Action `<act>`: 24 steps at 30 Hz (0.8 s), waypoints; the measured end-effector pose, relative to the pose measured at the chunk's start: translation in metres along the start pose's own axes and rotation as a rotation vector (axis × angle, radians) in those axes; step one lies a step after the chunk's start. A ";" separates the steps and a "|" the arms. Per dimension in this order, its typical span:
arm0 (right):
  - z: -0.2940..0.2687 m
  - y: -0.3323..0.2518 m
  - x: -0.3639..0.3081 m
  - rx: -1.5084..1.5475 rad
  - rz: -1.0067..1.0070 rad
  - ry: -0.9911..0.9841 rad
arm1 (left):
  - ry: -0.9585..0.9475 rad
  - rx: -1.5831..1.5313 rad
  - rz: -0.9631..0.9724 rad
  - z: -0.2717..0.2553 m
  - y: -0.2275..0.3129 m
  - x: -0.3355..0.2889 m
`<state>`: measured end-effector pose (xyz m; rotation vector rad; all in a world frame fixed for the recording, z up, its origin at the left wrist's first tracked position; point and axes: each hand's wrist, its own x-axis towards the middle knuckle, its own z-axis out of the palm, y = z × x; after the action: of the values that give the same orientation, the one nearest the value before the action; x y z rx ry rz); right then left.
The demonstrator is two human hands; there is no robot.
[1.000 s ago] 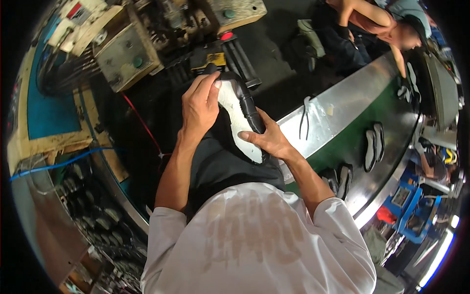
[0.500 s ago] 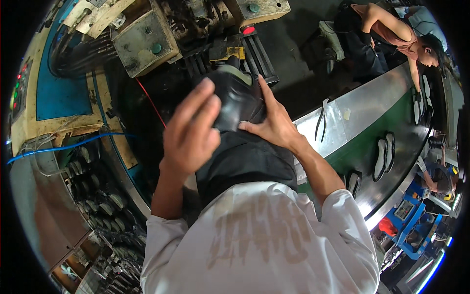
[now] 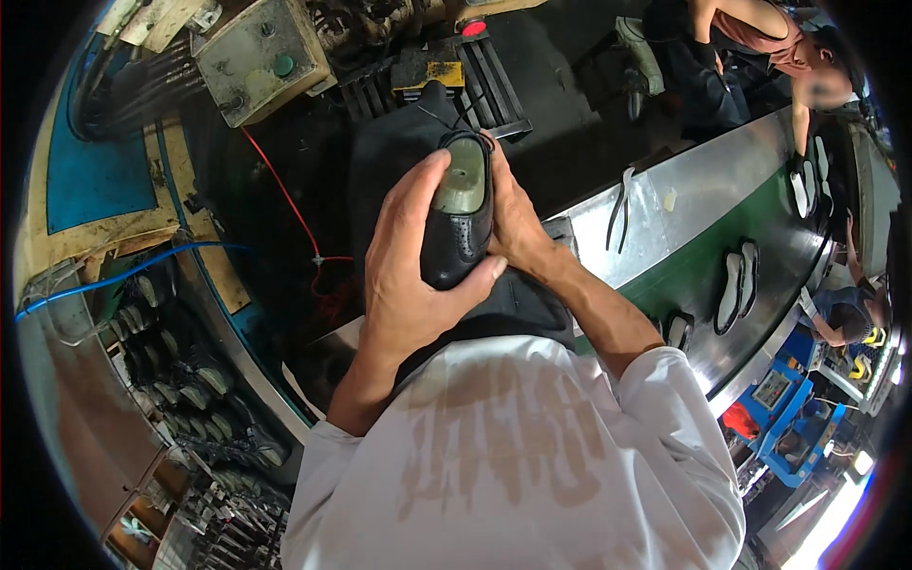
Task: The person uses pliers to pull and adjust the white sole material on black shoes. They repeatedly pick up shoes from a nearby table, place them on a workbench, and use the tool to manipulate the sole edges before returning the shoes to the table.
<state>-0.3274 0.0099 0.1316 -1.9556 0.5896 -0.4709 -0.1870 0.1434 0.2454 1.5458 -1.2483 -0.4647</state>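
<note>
A black leather shoe upper (image 3: 450, 249) with loose laces is stretched over a pale green shoe last (image 3: 461, 180), held upright in front of my lap. My left hand (image 3: 404, 252) is closed around its left side, the thumb across the near end of the shoe. Against the right side presses my right hand (image 3: 518, 220), its fingers partly hidden behind the shoe. The underside of the shoe does not show.
A pliers-like tool (image 3: 619, 211) lies on the metal edge of the green conveyor (image 3: 655, 294), which carries several shoe soles (image 3: 737, 285). Machinery with a worn box (image 3: 261, 66) stands ahead left. A rack of shoes (image 3: 195, 389) is at left. A co-worker (image 3: 750, 43) reaches over the conveyor.
The shoe has turned so that the top of the green last now faces up. My left hand, blurred and apart from it before, has moved in and closed on its side.
</note>
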 end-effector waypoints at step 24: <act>0.017 0.006 -0.009 -0.027 -0.053 0.074 | 0.063 -0.002 0.024 0.000 -0.005 -0.005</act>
<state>-0.3264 0.0253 0.1180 -1.9896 0.5952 -0.5735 -0.1871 0.1472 0.2398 1.5313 -1.2161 -0.3988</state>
